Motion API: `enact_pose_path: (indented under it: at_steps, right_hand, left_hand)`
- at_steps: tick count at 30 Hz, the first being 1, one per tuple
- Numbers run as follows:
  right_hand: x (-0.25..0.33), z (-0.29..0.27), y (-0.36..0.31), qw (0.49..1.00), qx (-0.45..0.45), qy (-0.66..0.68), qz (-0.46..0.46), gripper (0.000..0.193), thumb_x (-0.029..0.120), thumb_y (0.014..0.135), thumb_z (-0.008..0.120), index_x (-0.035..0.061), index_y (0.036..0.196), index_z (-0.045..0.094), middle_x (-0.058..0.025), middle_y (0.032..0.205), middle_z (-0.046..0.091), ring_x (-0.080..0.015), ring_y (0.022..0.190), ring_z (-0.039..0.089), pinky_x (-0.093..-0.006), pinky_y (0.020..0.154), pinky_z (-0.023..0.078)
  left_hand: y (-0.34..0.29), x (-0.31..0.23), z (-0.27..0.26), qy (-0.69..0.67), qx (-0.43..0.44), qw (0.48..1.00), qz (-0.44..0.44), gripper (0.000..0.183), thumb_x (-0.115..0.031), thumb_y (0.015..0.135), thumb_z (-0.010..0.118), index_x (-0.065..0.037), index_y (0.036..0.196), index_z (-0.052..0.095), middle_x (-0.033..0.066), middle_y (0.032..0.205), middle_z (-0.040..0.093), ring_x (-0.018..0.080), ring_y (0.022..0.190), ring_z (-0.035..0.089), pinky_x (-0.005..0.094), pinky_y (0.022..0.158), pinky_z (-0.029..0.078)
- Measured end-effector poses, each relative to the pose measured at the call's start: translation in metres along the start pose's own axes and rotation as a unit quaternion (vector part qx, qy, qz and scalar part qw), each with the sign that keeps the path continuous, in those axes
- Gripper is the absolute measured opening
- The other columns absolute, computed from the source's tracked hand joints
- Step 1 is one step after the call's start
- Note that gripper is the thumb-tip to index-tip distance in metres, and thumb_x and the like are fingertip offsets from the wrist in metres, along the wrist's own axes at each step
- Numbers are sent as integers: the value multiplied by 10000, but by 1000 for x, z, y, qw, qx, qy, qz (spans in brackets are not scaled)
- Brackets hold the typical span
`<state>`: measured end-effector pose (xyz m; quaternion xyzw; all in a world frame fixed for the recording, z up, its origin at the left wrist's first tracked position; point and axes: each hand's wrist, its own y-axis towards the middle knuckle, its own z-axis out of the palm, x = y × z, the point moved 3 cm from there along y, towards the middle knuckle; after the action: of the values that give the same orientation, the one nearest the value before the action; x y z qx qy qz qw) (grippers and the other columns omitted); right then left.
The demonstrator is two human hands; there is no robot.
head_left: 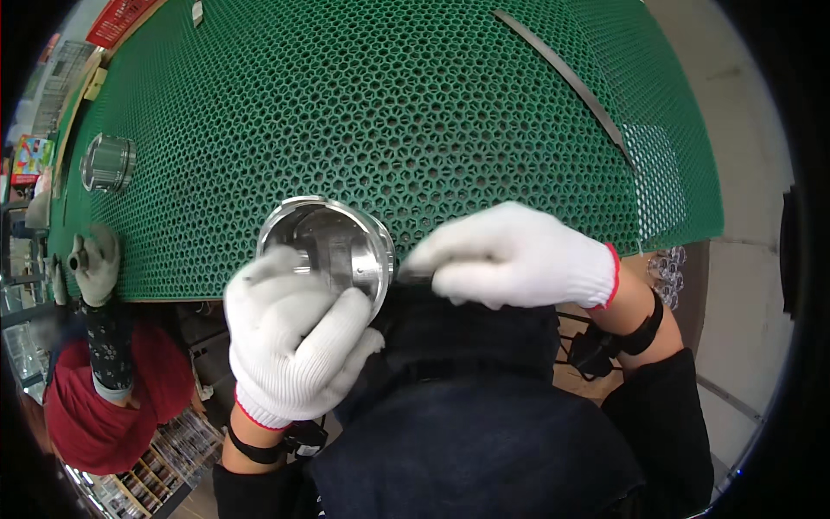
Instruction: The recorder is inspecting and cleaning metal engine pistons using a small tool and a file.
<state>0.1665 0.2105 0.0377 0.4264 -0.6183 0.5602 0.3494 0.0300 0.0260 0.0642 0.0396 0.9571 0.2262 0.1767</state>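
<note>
A shiny metal piston [333, 233], hollow side facing me, is tilted at the near edge of the green mat. My left hand [298, 337], in a white knit glove, is closed on its near left side, with fingers reaching over the rim into the hollow. My right hand [510, 259], gloved the same way, is just right of the piston's wall. Its fingers are curled together, and the tips are blurred by motion. Whatever may be between them cannot be made out.
A green honeycomb mat [415, 112] covers the table. Another piston [109, 163] stands at the left. A long thin metal strip [566, 73] lies at the far right. Beside me at the left, a co-worker in red [117, 389] has a gloved hand [95, 268] at the mat's edge.
</note>
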Motion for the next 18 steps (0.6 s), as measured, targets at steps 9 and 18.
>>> enact_pose_path:
  at_steps: [9, 18]
  right_hand:
    - [-11, 1, -20, 986, -118, 110, 35, 346, 158, 971, 572, 65, 1291, 663, 16, 819, 674, -35, 573, 541, -208, 503, 463]
    - [-5, -37, -3, 784, -367, -263, -425, 303, 77, 933, 586, 49, 1228, 650, -90, 857, 710, -145, 548, 634, -303, 476, 525]
  left_hand:
    - [12, -8, -11, 16, -35, 999, 23, 468, -512, 869, 709, -58, 980, 703, 66, 858, 601, 268, 817, 604, 511, 905, 501]
    - [38, 49, 0, -15, -78, 996, 35, 319, -371, 894, 714, -65, 945, 641, 165, 1104, 616, 381, 1050, 616, 579, 1030, 453]
